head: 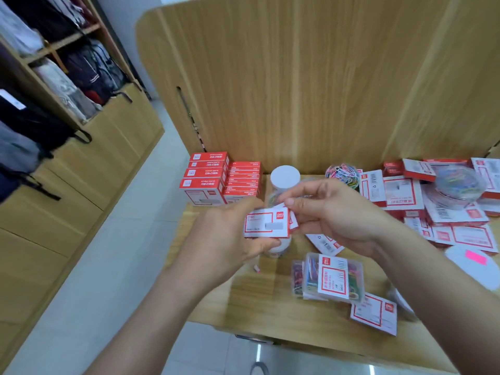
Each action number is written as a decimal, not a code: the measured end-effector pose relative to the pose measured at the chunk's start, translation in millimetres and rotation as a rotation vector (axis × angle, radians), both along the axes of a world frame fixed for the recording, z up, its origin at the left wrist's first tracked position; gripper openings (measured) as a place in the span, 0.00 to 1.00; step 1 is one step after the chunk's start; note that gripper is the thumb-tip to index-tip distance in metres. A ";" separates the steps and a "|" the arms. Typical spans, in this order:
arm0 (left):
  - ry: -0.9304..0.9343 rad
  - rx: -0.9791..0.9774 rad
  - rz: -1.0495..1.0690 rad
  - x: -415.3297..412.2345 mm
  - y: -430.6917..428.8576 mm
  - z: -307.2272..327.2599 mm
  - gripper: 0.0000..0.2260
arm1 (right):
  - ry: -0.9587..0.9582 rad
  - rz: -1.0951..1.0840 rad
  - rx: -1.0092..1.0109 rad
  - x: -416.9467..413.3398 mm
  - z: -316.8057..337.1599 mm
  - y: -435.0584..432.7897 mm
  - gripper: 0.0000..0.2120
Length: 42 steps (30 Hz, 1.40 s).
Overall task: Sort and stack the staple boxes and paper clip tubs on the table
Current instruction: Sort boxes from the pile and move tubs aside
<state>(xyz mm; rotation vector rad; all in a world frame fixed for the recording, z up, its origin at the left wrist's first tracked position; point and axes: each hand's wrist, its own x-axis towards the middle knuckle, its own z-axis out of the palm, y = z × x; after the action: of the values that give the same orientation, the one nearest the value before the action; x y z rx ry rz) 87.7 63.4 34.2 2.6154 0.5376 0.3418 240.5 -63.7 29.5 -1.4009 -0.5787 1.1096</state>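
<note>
While the left hand (230,239) curls its thumb beneath and its fingers (250,203) over a small white cardboard staple box with a red border (266,223), that box hangs at the middle of the frame, above the table, printed face toward the camera. The right hand (332,212) meets it from the right, its fingertips (290,202) pinching the box's right end (a small flap shows there, blurred). Just behind the hands stands a round clear tub with a white lid (285,177), partly hidden by them. Left of it, at the table's far left corner, two neat stacks of red staple boxes (208,177) stand side by side. Below and right of the hands lies a clear rectangular plastic tub of coloured paper clips (332,277). A loose heap of white-and-red boxes (403,196) fills the right of the frame on the pale wooden table (257,307).
</note>
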 end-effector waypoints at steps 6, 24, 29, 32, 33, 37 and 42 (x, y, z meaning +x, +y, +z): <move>-0.133 -0.005 0.014 -9.7 27.5 -14.3 0.23 | -0.069 0.088 -0.043 -12.8 5.1 33.8 0.09; -0.133 -0.145 0.104 -13.3 106.3 -46.2 0.07 | -1.342 0.154 -0.394 -13.6 -27.5 106.7 0.11; -0.049 -0.057 0.058 -1.1 110.2 -59.2 0.04 | -1.508 0.148 -0.481 -19.0 -28.2 108.6 0.10; -0.089 -0.017 0.047 6.9 111.7 -64.6 0.06 | -1.504 0.152 -0.497 -20.1 -26.0 109.8 0.10; -0.102 0.005 0.036 9.0 112.1 -66.2 0.07 | -1.502 0.160 -0.492 -20.4 -26.1 109.8 0.10; -0.133 0.207 -0.050 15.1 111.9 -69.6 0.10 | -1.414 0.165 -0.430 -13.9 -28.5 107.5 0.11; -0.102 0.437 -0.098 20.2 110.9 -68.8 0.09 | -1.327 0.168 -0.373 -7.8 -28.5 105.0 0.12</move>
<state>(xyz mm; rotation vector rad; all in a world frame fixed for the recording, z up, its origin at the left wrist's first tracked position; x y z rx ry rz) 107.9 174.3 -34.6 3.0057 0.3259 0.6163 232.7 41.3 1.0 -2.3880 -1.4755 0.2478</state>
